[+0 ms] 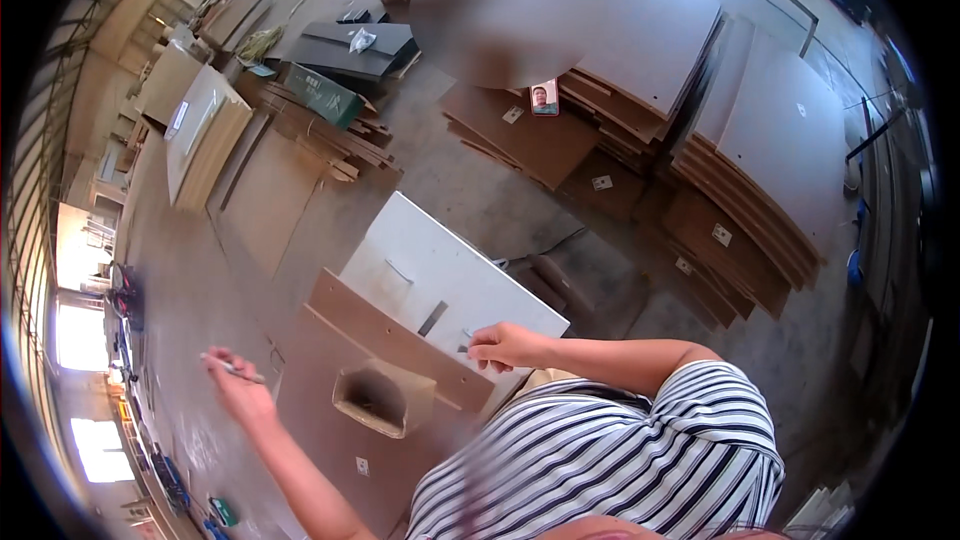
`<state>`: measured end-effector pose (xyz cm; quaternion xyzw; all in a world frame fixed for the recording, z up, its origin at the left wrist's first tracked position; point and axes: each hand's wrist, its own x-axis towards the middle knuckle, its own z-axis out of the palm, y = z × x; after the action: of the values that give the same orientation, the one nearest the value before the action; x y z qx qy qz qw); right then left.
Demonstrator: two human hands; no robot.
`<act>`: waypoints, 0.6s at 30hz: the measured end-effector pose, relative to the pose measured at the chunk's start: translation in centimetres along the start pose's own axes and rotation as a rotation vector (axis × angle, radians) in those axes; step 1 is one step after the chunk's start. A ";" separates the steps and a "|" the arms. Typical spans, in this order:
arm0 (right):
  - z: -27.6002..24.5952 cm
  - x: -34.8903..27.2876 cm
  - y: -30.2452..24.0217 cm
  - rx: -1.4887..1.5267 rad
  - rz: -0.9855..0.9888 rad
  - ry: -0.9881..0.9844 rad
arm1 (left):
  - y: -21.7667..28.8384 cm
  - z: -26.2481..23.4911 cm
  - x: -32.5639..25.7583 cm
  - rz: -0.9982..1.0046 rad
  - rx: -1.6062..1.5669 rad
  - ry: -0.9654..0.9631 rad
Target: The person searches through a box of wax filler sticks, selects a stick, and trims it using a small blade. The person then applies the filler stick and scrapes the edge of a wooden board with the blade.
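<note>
My left hand [243, 395] is held out at the left, its fingers closed on a thin white pen-like stick [238, 368]. My right hand [508, 346] is over the right part of a white board [440, 258], with its fingers curled together. What those fingers grip, if anything, is too small to make out. On the white board lie a short dark strip [433, 318] and a thin curved piece [399, 271]. Nearer to me, a brown panel [320, 380] carries an open cardboard box [410, 380], its inside dark.
Stacks of brown-edged panels [760, 150] stand at the right, with another large stack [650, 30] beyond. A small screen showing a person [544, 98] rests by that stack. At the far left are a green box [322, 95], dark panels [350, 48] and a pale panel stack [205, 140].
</note>
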<state>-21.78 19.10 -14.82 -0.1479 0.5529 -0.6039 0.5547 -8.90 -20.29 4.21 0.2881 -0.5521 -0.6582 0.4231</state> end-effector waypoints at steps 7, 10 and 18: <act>-0.2 -0.5 -0.2 0.245 -0.104 0.054 | -9.5 8.5 -15.0 -0.323 0.435 -0.507; 0.7 -0.5 -1.2 0.244 -0.111 0.013 | -10.5 7.9 -18.7 -0.425 0.582 -0.597; 1.4 -0.4 -4.0 0.397 -0.252 0.062 | -11.0 11.2 -20.0 -0.330 0.564 -0.755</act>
<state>-22.63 17.81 -10.83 -0.0851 0.4174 -0.7696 0.4757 -11.51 3.01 -5.70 0.2163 -0.7704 -0.5997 -0.0104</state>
